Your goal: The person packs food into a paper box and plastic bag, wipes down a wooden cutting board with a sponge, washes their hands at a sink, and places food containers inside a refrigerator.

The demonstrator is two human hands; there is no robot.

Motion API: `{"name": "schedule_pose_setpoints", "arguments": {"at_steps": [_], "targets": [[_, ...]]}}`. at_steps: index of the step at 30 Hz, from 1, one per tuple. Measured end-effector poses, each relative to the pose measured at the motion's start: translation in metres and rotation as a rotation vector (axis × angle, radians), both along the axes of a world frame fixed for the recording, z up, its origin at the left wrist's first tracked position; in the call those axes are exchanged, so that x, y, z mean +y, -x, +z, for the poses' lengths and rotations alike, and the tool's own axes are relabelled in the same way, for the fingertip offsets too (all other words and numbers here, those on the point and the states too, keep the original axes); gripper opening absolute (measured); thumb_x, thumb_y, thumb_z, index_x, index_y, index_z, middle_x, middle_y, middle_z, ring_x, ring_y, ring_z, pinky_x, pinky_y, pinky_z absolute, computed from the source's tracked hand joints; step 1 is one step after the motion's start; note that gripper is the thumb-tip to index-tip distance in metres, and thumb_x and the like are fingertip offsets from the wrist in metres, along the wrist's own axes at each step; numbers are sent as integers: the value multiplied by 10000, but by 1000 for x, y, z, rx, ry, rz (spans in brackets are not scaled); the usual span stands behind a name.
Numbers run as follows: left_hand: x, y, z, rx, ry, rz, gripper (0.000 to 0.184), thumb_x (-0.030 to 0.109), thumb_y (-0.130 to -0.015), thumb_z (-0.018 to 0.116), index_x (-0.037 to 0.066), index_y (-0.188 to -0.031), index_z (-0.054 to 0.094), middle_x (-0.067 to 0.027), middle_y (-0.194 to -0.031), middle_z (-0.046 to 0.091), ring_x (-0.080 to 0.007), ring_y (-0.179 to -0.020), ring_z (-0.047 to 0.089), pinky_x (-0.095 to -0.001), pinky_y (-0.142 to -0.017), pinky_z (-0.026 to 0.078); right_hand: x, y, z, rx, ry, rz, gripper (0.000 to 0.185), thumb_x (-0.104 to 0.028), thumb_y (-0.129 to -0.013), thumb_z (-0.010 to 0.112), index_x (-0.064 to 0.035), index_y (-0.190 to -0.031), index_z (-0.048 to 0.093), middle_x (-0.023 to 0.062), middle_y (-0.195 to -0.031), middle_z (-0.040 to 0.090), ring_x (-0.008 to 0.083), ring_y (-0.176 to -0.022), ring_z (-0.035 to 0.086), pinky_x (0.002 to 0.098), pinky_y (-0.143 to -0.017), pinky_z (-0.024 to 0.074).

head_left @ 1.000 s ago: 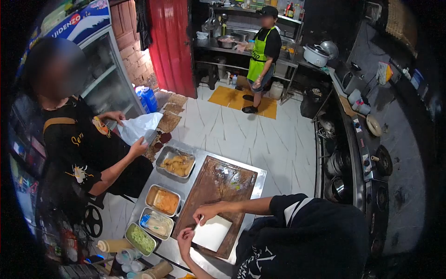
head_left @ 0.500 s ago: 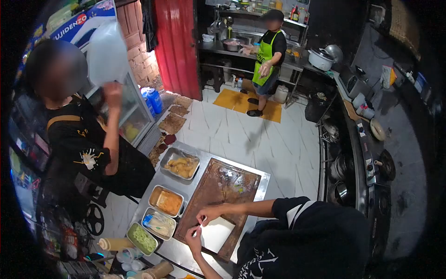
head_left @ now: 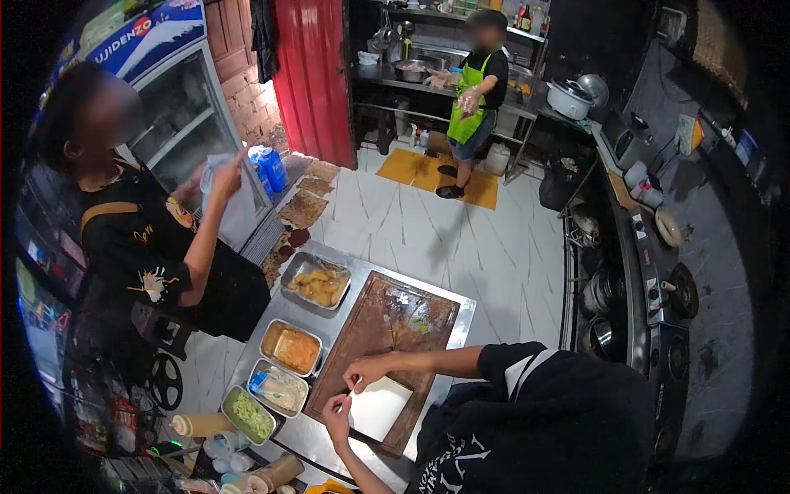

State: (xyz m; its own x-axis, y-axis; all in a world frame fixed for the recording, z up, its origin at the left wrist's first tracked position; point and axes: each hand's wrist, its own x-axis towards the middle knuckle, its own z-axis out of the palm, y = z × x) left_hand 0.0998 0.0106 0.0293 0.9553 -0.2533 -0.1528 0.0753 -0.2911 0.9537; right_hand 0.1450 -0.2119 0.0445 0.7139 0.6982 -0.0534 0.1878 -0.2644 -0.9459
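A square white sheet (head_left: 383,409), perhaps a stack, lies on the brown wooden cutting board (head_left: 403,317). My right hand (head_left: 362,375) pinches the sheet's upper left corner. Just below it, my left hand (head_left: 336,412) has its fingers closed at the sheet's left edge. Left of the board, metal trays stand in a row: one with yellow-brown pieces (head_left: 319,286), one with orange shreds (head_left: 294,349), one with pale shreds (head_left: 284,395) and a blue-and-white item, and one with chopped greens (head_left: 251,415).
Across the table, a person in black (head_left: 156,239) holds a translucent bag beside a glass-door fridge (head_left: 177,123). Another person in a green apron (head_left: 471,99) stands at the back counter. Squeeze bottles (head_left: 206,426) are at the lower left; burners (head_left: 681,288) line the right.
The person across the table raised the translucent bag and has now lowered it to chest height. The person in the apron has lifted a forearm. My hands have barely moved at the sheet.
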Motion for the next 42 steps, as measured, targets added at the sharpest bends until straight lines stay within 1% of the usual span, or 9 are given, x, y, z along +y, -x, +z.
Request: {"name": "schedule_pose_setpoints", "arguments": {"at_steps": [5, 8, 10, 12, 19, 28, 32, 36, 42], "targets": [[35, 5, -11, 193, 146, 79, 192, 85, -811, 683, -23, -958, 625, -17, -799, 605, -63, -742, 542, -184, -659, 437, 0, -3, -7, -21, 27, 8, 221, -198, -733, 723, -30, -832, 619, 78, -794, 647, 184, -761, 605, 333, -675, 475], [44, 5, -18, 222, 128, 101, 211, 82, -815, 678, -25, -986, 618, -17, -814, 603, -67, -741, 543, -191, -670, 445, -1, -2, 2, -27, 21, 19, 207, -198, -744, 716, -37, -834, 622, 66, -787, 643, 181, -761, 602, 335, -680, 469], [36, 12, -12, 285, 361, 120, 326, 53, -828, 656, -21, -1129, 554, -27, -834, 614, -77, -781, 561, -201, -741, 454, 3, 1, -8, -2, 27, 30, 219, -219, -768, 697, -37, -866, 624, 63, -822, 649, 180, -787, 607, 346, -709, 471], [30, 14, -13, 294, 286, 129, 353, 39, -820, 665, -15, -1145, 539, -33, -833, 624, -82, -798, 571, -198, -753, 449, -1, -5, -1, -17, 88, 65, 238, -220, -784, 682, -24, -906, 623, 84, -869, 662, 188, -811, 619, 349, -725, 482], [31, 25, -11, 294, 340, 302, 365, 56, -756, 735, -9, -1075, 569, -34, -799, 623, -92, -735, 577, -206, -679, 465, -1, -3, 8, -43, 98, 46, 227, -212, -800, 669, -21, -919, 632, 93, -887, 666, 193, -826, 623, 347, -735, 485], [29, 27, -19, 252, 493, 353, 353, 57, -811, 649, 28, -1140, 524, -3, -857, 619, -87, -766, 571, -204, -698, 445, 0, -4, 5, 9, 43, 65, 244, -237, -808, 665, -27, -929, 632, 95, -888, 670, 205, -832, 634, 347, -738, 486], [27, 31, -22, 324, 571, 402, 321, 82, -852, 619, 52, -1157, 522, -21, -924, 644, -59, -705, 544, -173, -587, 395, -2, -2, 8, -16, 88, 32, 258, -248, -806, 669, -28, -933, 628, 100, -892, 669, 215, -832, 635, 355, -746, 486], [36, 35, -16, 358, 393, 345, 393, 79, -812, 677, 17, -1169, 523, -42, -904, 641, -84, -785, 564, -182, -660, 423, 1, -4, 0, -52, 92, 35, 268, -264, -806, 671, -33, -934, 627, 102, -895, 668, 220, -836, 634, 362, -756, 483], [20, 35, -24, 210, 538, 451, 381, 66, -817, 672, 5, -1163, 524, -44, -850, 635, -92, -769, 568, -198, -721, 454, -1, -4, 3, -13, 144, 48, 260, -260, -811, 670, -36, -935, 627, 96, -883, 666, 206, -840, 630, 355, -754, 483]]}}
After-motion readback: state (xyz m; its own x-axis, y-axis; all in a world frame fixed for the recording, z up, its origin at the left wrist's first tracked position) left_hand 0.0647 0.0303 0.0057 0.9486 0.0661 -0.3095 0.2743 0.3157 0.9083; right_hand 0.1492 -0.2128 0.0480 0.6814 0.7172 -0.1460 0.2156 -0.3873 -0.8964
